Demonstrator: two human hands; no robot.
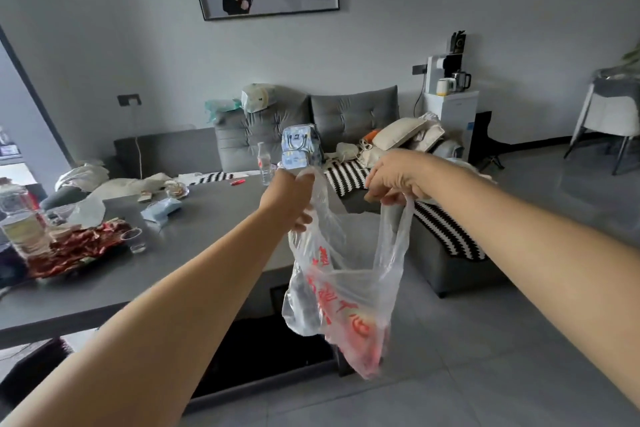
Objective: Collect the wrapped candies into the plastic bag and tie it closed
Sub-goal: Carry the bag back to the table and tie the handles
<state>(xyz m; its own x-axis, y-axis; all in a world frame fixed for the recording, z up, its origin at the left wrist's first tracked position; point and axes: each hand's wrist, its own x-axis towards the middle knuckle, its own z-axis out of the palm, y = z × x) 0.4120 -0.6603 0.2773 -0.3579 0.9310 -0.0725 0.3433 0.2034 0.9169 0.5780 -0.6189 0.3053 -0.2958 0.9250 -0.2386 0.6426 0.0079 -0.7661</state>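
A clear plastic bag (341, 295) with red print hangs in the air past the table's right end, its mouth spread between my hands. My left hand (289, 199) grips the left handle and my right hand (398, 180) pinches the right handle. Something red lies at the bottom of the bag. A heap of red wrapped candies (78, 248) lies on a tray at the left of the grey table (194, 253), well away from the bag.
On the table stand a small glass (134, 239), a large clear jar (19, 218), a blue packet (162, 210), a water bottle (265, 163) and a crumpled bag. A cluttered grey sofa (346, 135) sits behind. Tiled floor lies below the bag.
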